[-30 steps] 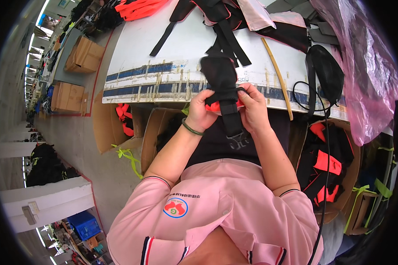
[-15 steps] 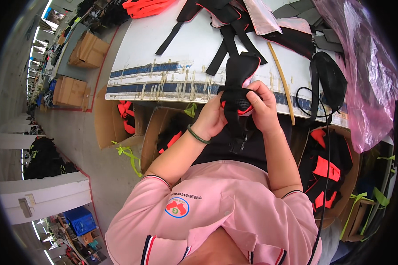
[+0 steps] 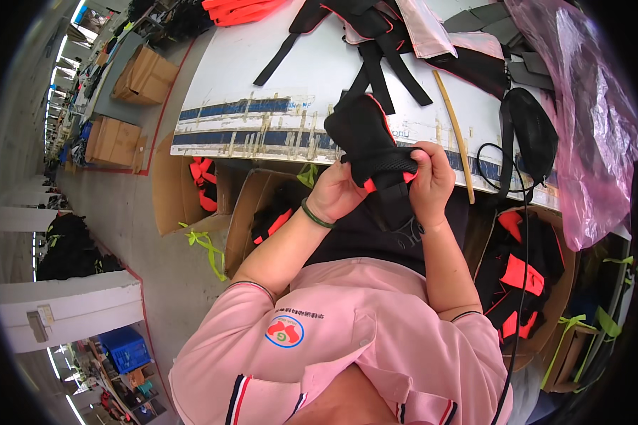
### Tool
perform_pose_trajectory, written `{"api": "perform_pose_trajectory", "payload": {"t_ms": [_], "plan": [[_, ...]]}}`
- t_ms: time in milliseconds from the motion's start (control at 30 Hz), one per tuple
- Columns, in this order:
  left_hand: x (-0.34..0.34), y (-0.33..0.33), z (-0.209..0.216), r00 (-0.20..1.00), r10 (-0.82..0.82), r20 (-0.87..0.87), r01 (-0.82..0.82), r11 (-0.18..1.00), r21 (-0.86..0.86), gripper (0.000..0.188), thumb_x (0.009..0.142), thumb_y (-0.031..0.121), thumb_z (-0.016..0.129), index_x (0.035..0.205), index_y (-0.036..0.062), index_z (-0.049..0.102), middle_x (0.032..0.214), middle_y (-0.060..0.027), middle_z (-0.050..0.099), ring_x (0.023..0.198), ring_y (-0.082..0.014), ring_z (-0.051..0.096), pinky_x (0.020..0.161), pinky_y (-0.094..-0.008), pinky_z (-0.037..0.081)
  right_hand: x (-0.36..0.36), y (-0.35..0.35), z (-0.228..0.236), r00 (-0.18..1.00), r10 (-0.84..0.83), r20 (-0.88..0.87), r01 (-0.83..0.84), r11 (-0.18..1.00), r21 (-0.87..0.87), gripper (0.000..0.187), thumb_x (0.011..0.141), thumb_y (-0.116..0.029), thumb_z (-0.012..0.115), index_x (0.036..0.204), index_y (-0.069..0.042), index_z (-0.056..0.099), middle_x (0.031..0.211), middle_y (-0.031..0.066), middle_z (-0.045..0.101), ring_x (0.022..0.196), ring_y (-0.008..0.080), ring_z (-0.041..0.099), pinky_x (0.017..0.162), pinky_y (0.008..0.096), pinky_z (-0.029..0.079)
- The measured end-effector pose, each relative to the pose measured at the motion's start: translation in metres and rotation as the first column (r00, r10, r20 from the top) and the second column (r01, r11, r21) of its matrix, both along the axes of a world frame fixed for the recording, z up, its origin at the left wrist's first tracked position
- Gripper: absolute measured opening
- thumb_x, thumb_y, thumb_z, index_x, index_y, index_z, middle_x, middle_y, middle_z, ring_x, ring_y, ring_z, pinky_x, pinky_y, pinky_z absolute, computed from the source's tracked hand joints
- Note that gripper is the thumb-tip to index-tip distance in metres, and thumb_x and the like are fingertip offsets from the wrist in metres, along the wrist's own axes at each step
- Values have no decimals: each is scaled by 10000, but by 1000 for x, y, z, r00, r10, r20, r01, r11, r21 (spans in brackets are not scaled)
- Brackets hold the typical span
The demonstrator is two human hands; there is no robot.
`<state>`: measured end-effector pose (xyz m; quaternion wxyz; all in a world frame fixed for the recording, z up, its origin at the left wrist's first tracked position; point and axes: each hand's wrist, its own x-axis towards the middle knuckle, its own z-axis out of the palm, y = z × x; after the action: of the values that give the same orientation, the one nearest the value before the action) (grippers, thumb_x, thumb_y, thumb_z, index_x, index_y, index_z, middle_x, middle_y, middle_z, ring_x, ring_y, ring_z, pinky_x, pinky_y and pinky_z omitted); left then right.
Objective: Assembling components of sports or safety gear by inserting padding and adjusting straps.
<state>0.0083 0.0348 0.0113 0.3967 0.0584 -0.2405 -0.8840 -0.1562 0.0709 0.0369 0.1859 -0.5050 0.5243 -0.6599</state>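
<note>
We hold a black pad (image 3: 358, 131) between both hands, just off the near edge of the counter, its far end reaching over it. What matters is how its long axis lies: aslant, the rounded end pointing away from us and a little left, the folded end toward us and right. So the broad part sits straight ahead of our left grip (image 3: 337, 193), the nearer of the two to it, while the right grip (image 3: 433, 183) is beside the folded end.

Our right grip is closed, thumb and fingers pinching the fold's right edge. The left is closed round the opposite side, though its fingertips are partly hidden beneath the cloth. Red trim shows between the two.

From the fold, a black strap (image 3: 392, 202) hangs toward our body, between the grips, with a dark buckle (image 3: 412, 231) near its lower end.

Beyond the grips, more black straps (image 3: 376, 74) lie on the white counter (image 3: 252, 71). Ahead and right of the right grip is a wooden stick (image 3: 452, 127); farther right, a black pouch (image 3: 535, 134).
</note>
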Motion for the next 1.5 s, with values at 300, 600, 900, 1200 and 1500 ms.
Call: {"api": "perform_pose_trajectory", "payload": {"t_ms": [300, 600, 900, 1200, 1500], "plan": [[21, -20, -6, 994, -71, 87, 92, 960, -264, 654, 894, 378, 587, 1376, -4, 364, 1356, -113, 481, 1250, -210, 462, 1060, -377, 349, 5, 6, 23, 290, 241, 926, -519, 853, -60, 253, 993, -213, 449, 979, 5, 578, 947, 94, 642, 855, 168, 633, 795, 298, 508], [-4, -11, 38, 972, 181, 150, -198, 975, 104, 458, 957, 342, 490, 1245, -13, 503, 1236, -112, 571, 1118, -217, 560, 975, -362, 429, 11, -11, 1, 342, 329, 880, -603, 795, -63, 195, 974, -194, 477, 986, -26, 574, 907, 33, 595, 825, 93, 558, 783, 259, 469], [-6, -28, 22, 748, 525, 406, -487, 850, -202, 341, 954, 321, 526, 1003, -8, 598, 912, -82, 646, 723, -150, 616, 671, -271, 491, 42, 9, -6, 585, 331, 740, -638, 752, 168, 550, 917, -168, 575, 1377, -60, 294, 1184, 106, 537, 985, 189, 585, 836, 352, 500], [2, -40, 33, 360, 859, 365, -16, 397, -918, 278, 875, 289, 632, 951, 21, 616, 941, -86, 561, 844, -209, 552, 729, -292, 443, 44, 6, -9, 985, 156, -74, -132, 957, 259, 712, 790, -248, 742, 1297, 8, 311, 941, 238, 637, 815, 350, 666, 654, 389, 522], [2, -45, -5, 728, 355, 587, -29, 871, -490, 196, 964, 251, 527, 875, 77, 531, 816, 36, 507, 779, -42, 459, 710, -207, 406, 40, 14, 13, 895, 286, -343, -57, 835, 547, 734, 775, -344, 737, 1257, 31, 328, 843, 241, 640, 760, 404, 644, 635, 419, 511]]}}
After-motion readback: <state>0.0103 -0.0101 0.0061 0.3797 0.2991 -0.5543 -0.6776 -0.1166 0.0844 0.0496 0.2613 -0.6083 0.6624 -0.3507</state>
